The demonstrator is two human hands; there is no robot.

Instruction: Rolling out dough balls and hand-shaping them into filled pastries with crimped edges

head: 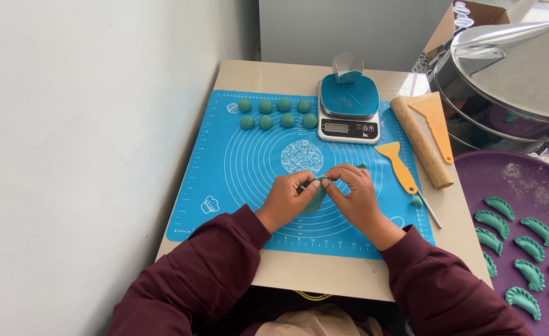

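My left hand (289,198) and my right hand (356,194) meet over the middle of the blue silicone mat (225,168). Both pinch one teal piece of dough (317,193) between thumbs and fingertips, held just above the mat. Most of the dough is hidden by my fingers. Several teal dough balls (276,113) lie in two rows at the mat's far edge. A small teal dough scrap (416,201) rests near the mat's right edge.
A kitchen scale (348,113) stands at the back with a folded metal piece on it. A wooden rolling pin (421,142), two orange scrapers (398,163) and a thin metal tool lie right. A purple tray (523,180) holds several folded teal dumplings (523,249). A steel steamer lid (511,68) sits behind.
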